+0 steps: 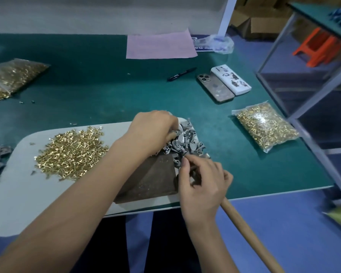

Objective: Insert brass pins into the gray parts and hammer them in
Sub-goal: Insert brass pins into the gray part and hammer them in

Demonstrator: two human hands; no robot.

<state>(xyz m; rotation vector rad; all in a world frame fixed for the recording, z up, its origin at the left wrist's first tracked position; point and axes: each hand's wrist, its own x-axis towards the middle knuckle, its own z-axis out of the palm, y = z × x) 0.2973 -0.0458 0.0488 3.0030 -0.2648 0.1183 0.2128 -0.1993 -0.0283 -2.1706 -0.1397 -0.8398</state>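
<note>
On the green tabletop lies a pale gray board. A loose heap of small shiny brass pins sits on its left part. A pile of small gray metal parts sits on its far right corner, just past a dark brown block. The left hand reaches over the block, fingers curled down into the gray pile. The right hand pinches 1 small gray piece at the near edge of the pile and also holds a long wooden handle. 2 clear bags of brass pins lie at the far left and right.
</note>
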